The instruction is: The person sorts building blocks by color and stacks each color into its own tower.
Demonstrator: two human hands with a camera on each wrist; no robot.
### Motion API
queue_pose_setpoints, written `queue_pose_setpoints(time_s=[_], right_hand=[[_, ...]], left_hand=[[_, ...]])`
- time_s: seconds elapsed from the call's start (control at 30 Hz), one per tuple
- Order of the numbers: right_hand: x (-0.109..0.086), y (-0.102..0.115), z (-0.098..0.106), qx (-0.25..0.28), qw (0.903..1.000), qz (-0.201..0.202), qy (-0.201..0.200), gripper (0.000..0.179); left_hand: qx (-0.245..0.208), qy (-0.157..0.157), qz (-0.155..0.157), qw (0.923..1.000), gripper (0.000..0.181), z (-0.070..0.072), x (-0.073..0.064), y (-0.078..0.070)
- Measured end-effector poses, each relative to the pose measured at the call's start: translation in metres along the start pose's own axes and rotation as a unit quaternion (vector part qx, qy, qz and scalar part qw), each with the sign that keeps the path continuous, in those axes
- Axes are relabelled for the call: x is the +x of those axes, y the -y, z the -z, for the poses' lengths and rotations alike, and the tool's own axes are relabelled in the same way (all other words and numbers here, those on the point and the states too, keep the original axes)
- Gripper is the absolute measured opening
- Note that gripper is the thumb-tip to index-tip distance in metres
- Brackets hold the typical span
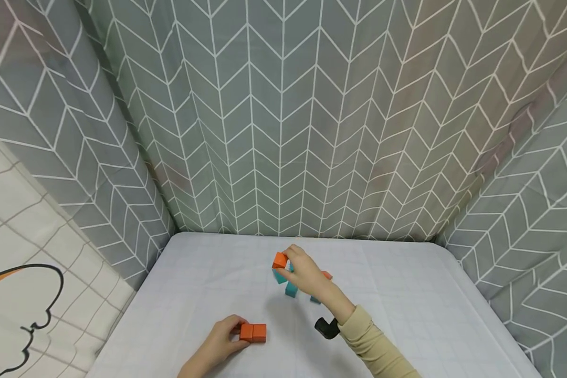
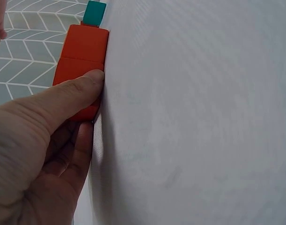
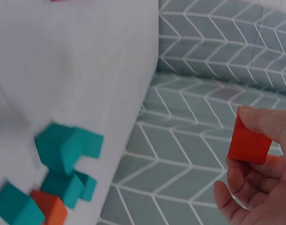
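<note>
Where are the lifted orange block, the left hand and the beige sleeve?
Lifted orange block (image 3: 248,144): right wrist view, middle of its visible face.
Left hand (image 1: 221,338): head view, back of the hand.
Beige sleeve (image 1: 377,341): head view, middle of its visible length.

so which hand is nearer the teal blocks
Right. The right hand is raised near the teal blocks; the left hand is away to the near left, gripping an orange block.

Curtained-off table nook; can't tell if home, lab or office. Gray chevron curtains (image 1: 283,115) beyond the hands (image 1: 223,338) (image 1: 307,274) and both sides; white grid cloth (image 1: 23,210) with cartoon print (image 1: 16,320) to their left; white-covered table (image 1: 406,294) below.
</note>
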State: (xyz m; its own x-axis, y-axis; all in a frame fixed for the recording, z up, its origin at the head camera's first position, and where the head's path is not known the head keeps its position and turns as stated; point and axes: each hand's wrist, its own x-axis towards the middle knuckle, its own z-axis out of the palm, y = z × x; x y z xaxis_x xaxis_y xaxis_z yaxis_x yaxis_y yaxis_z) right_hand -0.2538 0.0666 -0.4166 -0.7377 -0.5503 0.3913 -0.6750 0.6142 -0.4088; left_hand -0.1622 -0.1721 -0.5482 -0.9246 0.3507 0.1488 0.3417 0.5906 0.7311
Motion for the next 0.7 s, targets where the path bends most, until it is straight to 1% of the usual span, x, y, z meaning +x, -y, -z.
queue_pose_setpoints(time_s=[0.13,0.23,0.3,0.47,0.57,0.67,0.7], right_hand=[[-0.008,0.008,-0.017,0.003,0.9997,-0.002,0.024,0.031],[-0.015,0.015,-0.029,-0.006,0.9991,0.006,0.042,0.033],[-0.02,0.02,-0.037,-0.009,0.9982,0.021,0.056,0.032],[-0.03,0.029,-0.053,-0.011,0.9936,0.059,0.095,0.032],[-0.034,0.032,-0.061,-0.007,0.9912,0.066,0.114,0.033],[-0.038,0.034,-0.07,-0.003,0.9898,0.076,0.12,0.03],[-0.04,0.034,-0.073,-0.001,0.9895,0.08,0.12,0.029]], left_hand=[[0.002,0.005,0.005,1.0,0.031,0.0,-0.001,0.0],[0.006,0.004,0.005,1.0,0.03,-0.001,-0.003,0.001],[0.006,0.001,0.0,1.0,0.03,-0.001,-0.003,0.002],[-0.005,-0.011,-0.03,0.9995,0.03,-0.003,-0.005,0.002],[-0.011,-0.023,-0.051,0.9983,0.03,-0.004,-0.005,0.002],[-0.01,-0.039,-0.075,0.9963,0.03,-0.005,-0.003,0.002],[-0.009,-0.043,-0.079,0.9959,0.03,-0.006,-0.002,0.003]])
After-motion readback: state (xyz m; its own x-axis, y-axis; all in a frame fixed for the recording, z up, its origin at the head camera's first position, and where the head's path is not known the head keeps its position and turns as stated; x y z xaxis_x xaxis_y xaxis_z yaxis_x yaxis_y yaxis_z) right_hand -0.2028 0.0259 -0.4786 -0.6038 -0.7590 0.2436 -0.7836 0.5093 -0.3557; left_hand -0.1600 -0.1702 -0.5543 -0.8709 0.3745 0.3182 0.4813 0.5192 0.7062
